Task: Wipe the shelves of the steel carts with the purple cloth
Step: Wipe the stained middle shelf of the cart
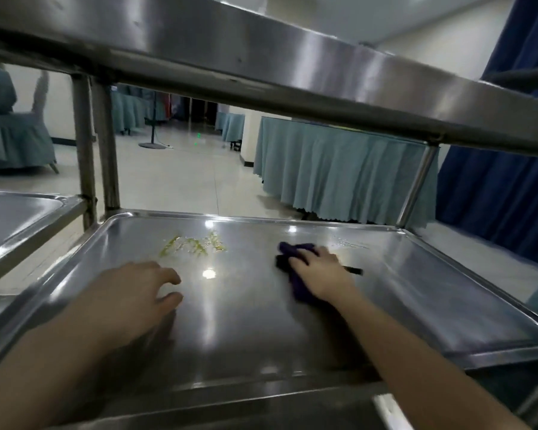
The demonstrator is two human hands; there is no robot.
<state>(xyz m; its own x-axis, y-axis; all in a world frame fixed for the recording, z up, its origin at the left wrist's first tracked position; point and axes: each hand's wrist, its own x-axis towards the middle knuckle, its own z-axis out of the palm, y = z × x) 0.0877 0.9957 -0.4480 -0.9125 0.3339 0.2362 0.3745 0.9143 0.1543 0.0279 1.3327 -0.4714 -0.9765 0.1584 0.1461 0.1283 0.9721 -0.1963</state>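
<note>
Two hands (137,290) (320,271), one purple cloth (292,248), two steel carts (261,321) (13,212), one yellow smear (193,245)

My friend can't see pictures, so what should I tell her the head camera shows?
A right hand holds a purple cloth down on a shiny steel cart shelf. A yellow smear sits farther left on the shelf, not yet wiped, with the left hand open near it.

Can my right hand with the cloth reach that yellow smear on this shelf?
Probably yes. The right hand holds the purple cloth on the same shelf as the yellow smear, with only bare steel between; the left hand rests nearer you, clear of that path.
</note>
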